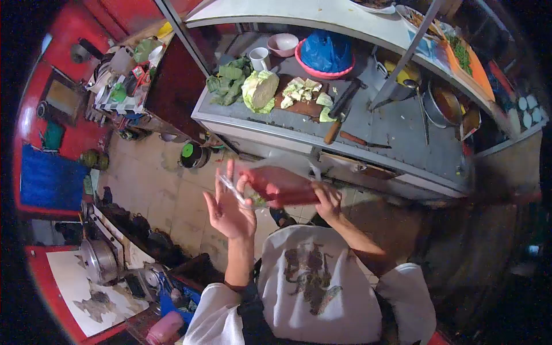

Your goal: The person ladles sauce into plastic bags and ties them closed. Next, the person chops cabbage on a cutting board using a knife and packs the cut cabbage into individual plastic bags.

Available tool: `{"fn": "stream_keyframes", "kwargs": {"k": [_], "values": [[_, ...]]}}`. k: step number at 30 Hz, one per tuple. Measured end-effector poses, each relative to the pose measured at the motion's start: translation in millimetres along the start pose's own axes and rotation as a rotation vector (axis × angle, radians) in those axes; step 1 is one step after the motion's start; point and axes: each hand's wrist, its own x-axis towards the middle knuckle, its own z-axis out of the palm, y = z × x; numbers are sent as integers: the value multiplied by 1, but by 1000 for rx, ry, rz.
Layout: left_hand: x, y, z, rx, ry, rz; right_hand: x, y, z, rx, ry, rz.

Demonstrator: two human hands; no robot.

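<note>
Both our hands at a red plastic bag (287, 185)

We are holding what looks like a bag, blurred, mid-view, in front of the tabletop (402, 144). Our right hand (328, 201), at its four o'clock, is clamping one end. Our left hand (233, 210), at eight o'clock, is facing palm up, fingers apart, with clear plastic (233, 188) crossing them. At twelve o'clock a cabbage (261, 92) and chopped cabbage (302, 91) are resting; at two, a wooden-handled knife (365, 140) is lying. We seem to be readying the bag; the next move is probably calling for a steady right grip and left fingers clear of the plastic.
</note>
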Motion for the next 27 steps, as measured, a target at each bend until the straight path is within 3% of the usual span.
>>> {"fn": "stream_keyframes", "kwargs": {"k": [3, 5, 7, 9, 13, 15, 16, 18, 20, 22, 23, 25, 27], "values": [[6, 9, -7, -2, -77, 22, -19, 15, -29, 52, 8, 56], [8, 8, -9, 7, -95, -23, -28, 41, -50, 182, 217, 556], [5, 1, 4, 127, -20, -46, 1, 63, -84, 313, 479, 828], [4, -5, 4, 38, -195, -176, 4, 106, -129, 392, 468, 1062], [0, -22, 40, 163, -141, -271, -34, 246, -185, 241, 389, 1309], [1, -26, 71, 139, -200, -343, -16, 257, -210, 520, 441, 1534], [3, -28, 86, 186, -277, -397, -13, 262, -214, 518, 471, 1531], [2, -37, 118, 201, -364, -490, -8, 272, -217, -45, 140, 1081], [3, -53, 149, 189, -455, -563, 8, 228, -214, -529, 129, 743], [0, -75, 176, 189, -546, -667, 18, 148, -209, 128, -193, 879], [-1, -88, 189, 180, -561, -688, 5, 136, -182, 390, -45, 496], [-3, -118, 214, 161, -719, -954, 2, 82, -179, 531, -312, 477], [-10, -158, 237, 212, -963, -1145, -13, 58, -197, 530, -395, 528]]}}
